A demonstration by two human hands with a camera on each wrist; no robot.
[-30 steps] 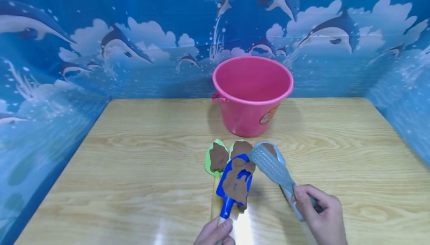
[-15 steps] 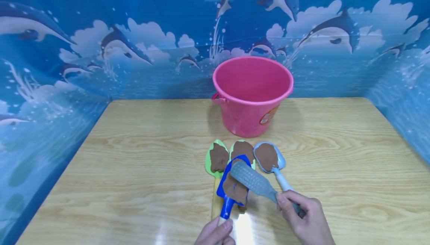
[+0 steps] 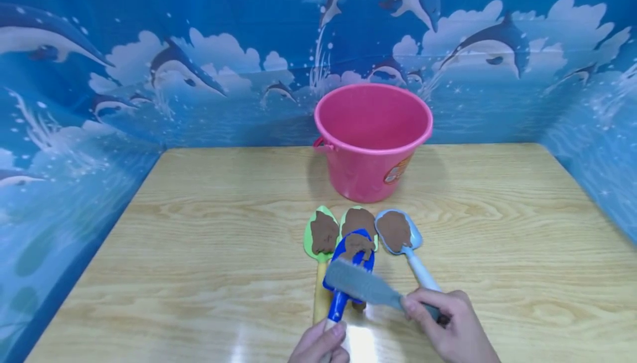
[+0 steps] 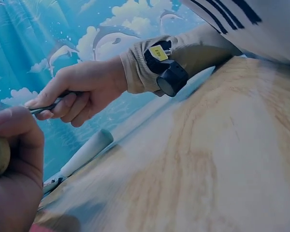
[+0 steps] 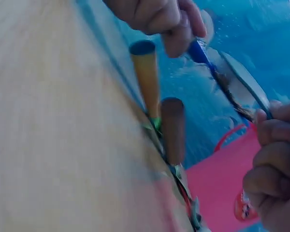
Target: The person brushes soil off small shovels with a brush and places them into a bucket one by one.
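Observation:
In the head view my left hand [image 3: 320,343] grips the pale handle of a blue toy shovel [image 3: 338,306], raised over the table with brown clay [image 3: 357,244] spread on its blade. My right hand [image 3: 445,321] holds a grey-blue spatula [image 3: 365,285] with a textured blade. This spatula lies across the lower part of the shovel blade and hides it. In the right wrist view, a gap shows between most of the spatula [image 5: 244,77] and the shovel; whether they touch anywhere, I cannot tell. The left wrist view shows my left thumb and fingers [image 4: 19,125] curled round the handle end.
Behind the raised shovel lie a green shovel [image 3: 308,241] with a yellow handle, a second green shovel [image 3: 355,208] and a light blue shovel [image 3: 417,238], all bearing brown clay. A pink bucket [image 3: 363,177] stands further back. A dolphin-print curtain [image 3: 249,103] surrounds the wooden table [image 3: 199,252].
My right hand has brought the spatula leftward from near the light blue shovel, onto the blue shovel's blade, then down towards its handle. My left hand has barely moved.

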